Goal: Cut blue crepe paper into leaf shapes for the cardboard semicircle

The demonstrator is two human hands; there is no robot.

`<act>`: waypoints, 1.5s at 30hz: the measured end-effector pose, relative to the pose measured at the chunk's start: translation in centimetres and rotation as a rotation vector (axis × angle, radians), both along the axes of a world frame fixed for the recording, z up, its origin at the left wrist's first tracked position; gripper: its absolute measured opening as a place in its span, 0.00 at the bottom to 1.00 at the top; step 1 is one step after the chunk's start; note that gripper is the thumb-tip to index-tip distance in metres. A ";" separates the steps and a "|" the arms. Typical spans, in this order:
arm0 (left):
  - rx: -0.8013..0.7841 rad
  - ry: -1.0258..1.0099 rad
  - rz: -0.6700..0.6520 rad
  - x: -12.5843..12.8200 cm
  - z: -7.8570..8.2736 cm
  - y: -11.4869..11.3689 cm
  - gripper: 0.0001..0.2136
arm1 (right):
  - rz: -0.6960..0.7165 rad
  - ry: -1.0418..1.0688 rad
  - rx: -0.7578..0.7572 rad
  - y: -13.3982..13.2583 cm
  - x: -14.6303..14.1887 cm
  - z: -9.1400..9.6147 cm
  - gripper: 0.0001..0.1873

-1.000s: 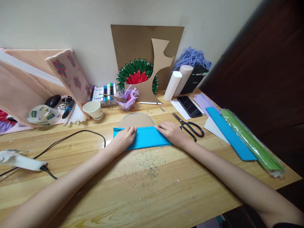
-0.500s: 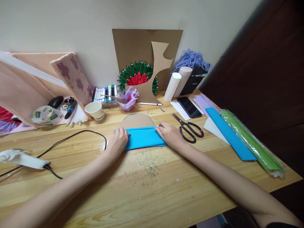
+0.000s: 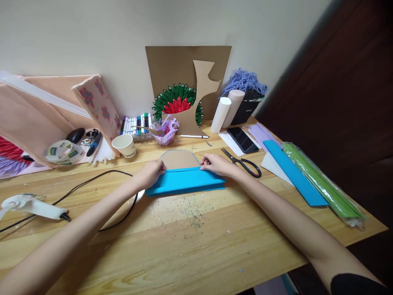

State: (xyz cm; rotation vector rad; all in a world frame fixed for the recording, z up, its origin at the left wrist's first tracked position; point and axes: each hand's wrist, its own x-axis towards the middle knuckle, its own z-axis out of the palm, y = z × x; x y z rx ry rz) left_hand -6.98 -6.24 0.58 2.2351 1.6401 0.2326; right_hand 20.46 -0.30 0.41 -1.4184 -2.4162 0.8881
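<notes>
A folded strip of blue crepe paper [image 3: 184,180] lies across the middle of the table, its near edge slightly parted into layers. My left hand [image 3: 155,172] pinches its far left corner, fingers closed. At the far right corner, my right hand [image 3: 211,163] pinches the same far edge between thumb and fingers. Behind the paper, a rounded cardboard piece [image 3: 180,158] with a grey-blue outline shows its curved top; its lower part is hidden under the blue paper. Black-handled scissors [image 3: 245,164] lie just beyond my right wrist.
On the left are a white glue gun [image 3: 33,208] with a black cord and a paper cup [image 3: 124,146]. A bowl of purple scraps [image 3: 165,133], markers [image 3: 136,124] and cut cardboard [image 3: 196,106] stand behind. Rightward lie a phone [image 3: 242,140], another blue strip [image 3: 294,176] and a green wrapped roll [image 3: 319,182].
Both hands have lifted the far edge a little, and the blue paper's near side now spreads wider and parts. My left hand has turned into a pinch at the corner.
</notes>
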 end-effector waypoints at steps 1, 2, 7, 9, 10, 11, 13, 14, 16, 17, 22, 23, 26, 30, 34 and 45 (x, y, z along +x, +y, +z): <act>0.009 0.012 -0.018 0.1 0.1 -0.2 0.03 | 0.024 -0.009 -0.012 0.0 0.1 0.2 0.05; 0.019 0.024 -0.033 0.2 0.3 -0.4 0.04 | 0.046 -0.017 -0.018 -0.1 0.2 0.4 0.05; 0.094 0.074 0.013 0.6 2.1 -1.7 0.06 | 0.072 -0.046 -0.010 -0.9 0.9 0.9 0.05; 0.155 0.113 0.047 0.8 3.2 -2.2 0.05 | 0.064 -0.042 -0.013 -1.1 1.2 1.3 0.07; 0.203 0.135 0.048 0.9 3.9 -2.3 0.05 | 0.060 -0.030 -0.008 -1.2 1.3 1.6 0.07; 0.265 0.149 0.040 1.0 4.7 -2.5 0.06 | 0.052 -0.008 0.013 -1.3 1.4 2.2 0.07; 0.449 0.151 0.025 1.0 6.4 -2.9 0.07 | 0.026 0.073 0.139 -1.5 1.6 3.8 0.06; 0.583 0.131 0.014 0.9 7.1 -3.2 0.07 | 0.011 0.129 0.257 -1.8 1.7 4.7 0.05; 0.903 0.068 -0.060 0.6 8.3 -4.0 0.06 | -0.006 0.245 0.572 -2.5 2.1 6.3 0.05; 1.053 0.042 -0.132 0.4 8.5 -4.4 0.07 | -0.006 0.292 0.734 -3.0 2.3 6.8 0.04; 1.168 0.087 -0.410 -0.4 5.2 -5.9 0.17 | 0.026 0.327 1.058 -4.8 3.3 4.5 0.06; 1.109 0.078 -0.382 -0.3 3.9 -6.0 0.18 | 0.048 0.273 1.015 -5.0 3.4 3.3 0.07; 0.928 0.073 -0.309 0.1 0.2 -6.0 0.15 | 0.105 0.153 0.844 -4.8 3.6 -0.1 0.09; 0.723 0.074 -0.166 1.0 -2.2 -6.0 0.09 | 0.095 0.096 0.615 -4.5 3.8 -2.1 0.05; 0.582 0.019 -0.052 1.5 -2.4 -6.1 0.09 | 0.131 0.107 0.530 -4.4 3.8 -2.3 0.11; 0.406 -0.039 0.006 1.8 -1.5 -6.4 0.10 | 0.134 0.122 0.465 -4.1 2.5 -2.4 0.07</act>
